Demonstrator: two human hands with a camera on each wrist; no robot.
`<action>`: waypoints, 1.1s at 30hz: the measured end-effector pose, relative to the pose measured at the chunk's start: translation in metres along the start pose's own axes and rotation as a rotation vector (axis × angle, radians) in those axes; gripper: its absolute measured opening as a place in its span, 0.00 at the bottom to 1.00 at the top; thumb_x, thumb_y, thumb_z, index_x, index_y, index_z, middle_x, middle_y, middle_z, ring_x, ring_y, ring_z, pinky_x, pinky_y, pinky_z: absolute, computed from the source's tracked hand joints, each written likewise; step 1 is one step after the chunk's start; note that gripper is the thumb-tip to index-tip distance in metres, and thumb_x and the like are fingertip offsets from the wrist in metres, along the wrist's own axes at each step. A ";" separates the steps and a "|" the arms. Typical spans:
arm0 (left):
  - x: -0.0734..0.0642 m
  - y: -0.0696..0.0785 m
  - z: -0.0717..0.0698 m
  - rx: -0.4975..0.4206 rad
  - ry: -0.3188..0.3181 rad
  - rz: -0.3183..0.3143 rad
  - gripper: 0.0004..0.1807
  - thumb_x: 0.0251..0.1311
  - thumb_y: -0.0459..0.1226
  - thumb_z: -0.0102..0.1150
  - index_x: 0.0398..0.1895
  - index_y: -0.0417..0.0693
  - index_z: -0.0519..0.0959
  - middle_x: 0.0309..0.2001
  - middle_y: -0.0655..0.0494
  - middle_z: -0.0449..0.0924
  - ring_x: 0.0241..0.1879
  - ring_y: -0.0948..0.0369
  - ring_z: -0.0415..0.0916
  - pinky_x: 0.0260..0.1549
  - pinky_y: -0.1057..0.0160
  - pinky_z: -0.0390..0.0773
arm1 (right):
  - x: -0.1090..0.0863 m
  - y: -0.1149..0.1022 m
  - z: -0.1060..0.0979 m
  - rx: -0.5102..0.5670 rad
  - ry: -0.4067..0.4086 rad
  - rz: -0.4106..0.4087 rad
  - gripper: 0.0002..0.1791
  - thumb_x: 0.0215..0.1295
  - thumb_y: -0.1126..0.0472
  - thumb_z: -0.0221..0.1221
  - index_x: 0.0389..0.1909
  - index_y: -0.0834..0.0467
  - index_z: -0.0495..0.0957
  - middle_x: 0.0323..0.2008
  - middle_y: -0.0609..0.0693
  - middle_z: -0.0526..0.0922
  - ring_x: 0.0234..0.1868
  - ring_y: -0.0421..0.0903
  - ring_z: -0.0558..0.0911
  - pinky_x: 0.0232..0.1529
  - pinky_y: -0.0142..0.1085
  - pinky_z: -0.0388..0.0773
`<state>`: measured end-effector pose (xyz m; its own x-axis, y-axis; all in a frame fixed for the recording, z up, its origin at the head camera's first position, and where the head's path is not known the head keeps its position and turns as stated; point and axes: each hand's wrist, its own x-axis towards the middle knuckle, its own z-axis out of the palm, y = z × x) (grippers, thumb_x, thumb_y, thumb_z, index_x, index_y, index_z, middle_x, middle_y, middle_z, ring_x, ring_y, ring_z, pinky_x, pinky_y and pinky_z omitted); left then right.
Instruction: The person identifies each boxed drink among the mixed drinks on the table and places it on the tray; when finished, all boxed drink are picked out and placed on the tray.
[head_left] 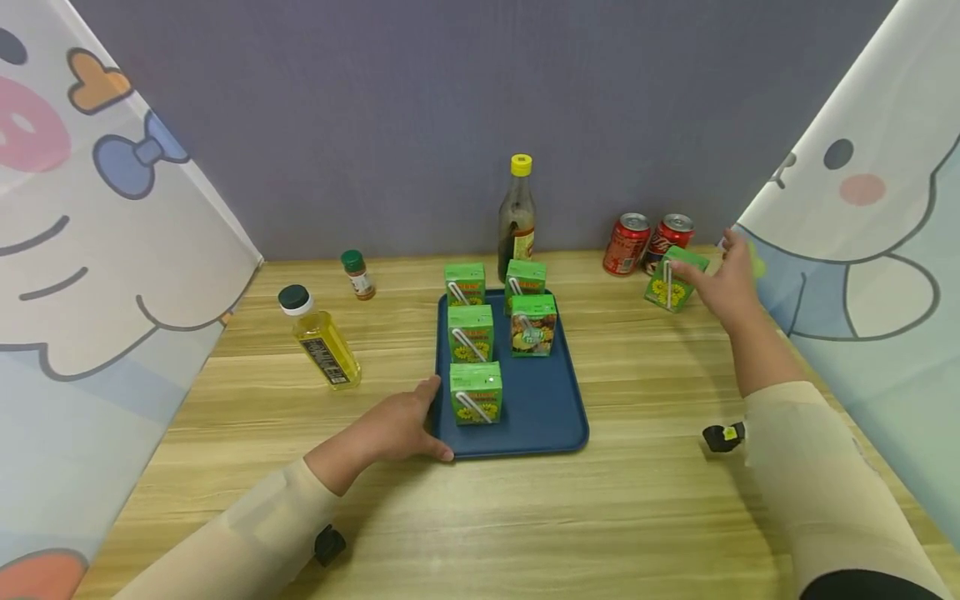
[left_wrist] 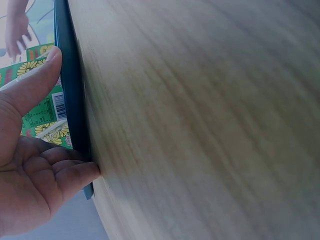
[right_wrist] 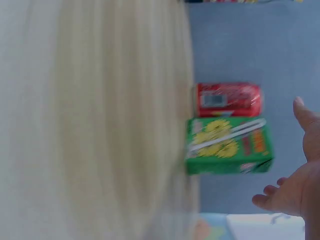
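Note:
My left hand (head_left: 401,423) grips the near left corner of a blue tray (head_left: 536,425), thumb at the front rim and fingers along the left side. On the tray stand several green juice boxes (head_left: 476,398) with white straws, in two columns; one juice box (head_left: 533,332) has a brown picture. At the right, another green juice box (head_left: 670,283) stands on the table before two red cans. My right hand (head_left: 729,279) is beside it with thumb and fingers spread. In the right wrist view, a gap shows between the hand (right_wrist: 295,175) and this juice box (right_wrist: 227,146).
Two red cans (head_left: 627,245) stand against the back wall. A yellow-capped dark sauce bottle (head_left: 519,218) is behind the tray. An oil bottle (head_left: 327,346) and a green-capped spice jar (head_left: 358,277) stand left. Cartoon-printed panels (head_left: 855,183) flank the wooden table (head_left: 592,525).

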<state>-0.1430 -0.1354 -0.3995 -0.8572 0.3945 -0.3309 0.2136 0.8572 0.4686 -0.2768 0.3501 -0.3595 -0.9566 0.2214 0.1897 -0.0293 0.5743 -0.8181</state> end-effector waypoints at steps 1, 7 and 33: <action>0.000 0.000 0.000 0.002 -0.001 -0.002 0.66 0.43 0.55 0.77 0.77 0.35 0.47 0.73 0.36 0.57 0.71 0.45 0.60 0.69 0.49 0.63 | 0.002 0.005 0.000 0.001 -0.017 0.034 0.60 0.62 0.40 0.62 0.78 0.58 0.32 0.77 0.65 0.38 0.76 0.65 0.44 0.74 0.59 0.46; 0.001 0.000 0.000 0.015 0.005 0.005 0.66 0.43 0.55 0.77 0.77 0.36 0.47 0.73 0.36 0.57 0.71 0.45 0.61 0.68 0.49 0.64 | 0.009 0.030 0.007 0.077 -0.123 0.154 0.61 0.64 0.40 0.60 0.77 0.59 0.25 0.76 0.69 0.41 0.75 0.65 0.51 0.72 0.56 0.56; 0.001 0.000 0.001 0.003 0.003 0.000 0.67 0.42 0.55 0.78 0.77 0.34 0.47 0.73 0.35 0.58 0.70 0.45 0.62 0.68 0.50 0.64 | 0.004 0.006 0.008 0.373 -0.036 0.030 0.16 0.63 0.61 0.66 0.49 0.54 0.73 0.37 0.39 0.80 0.38 0.34 0.81 0.35 0.27 0.83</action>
<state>-0.1439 -0.1349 -0.4008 -0.8588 0.3937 -0.3279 0.2156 0.8582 0.4658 -0.2829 0.3480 -0.3684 -0.9681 0.2020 0.1486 -0.0982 0.2397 -0.9659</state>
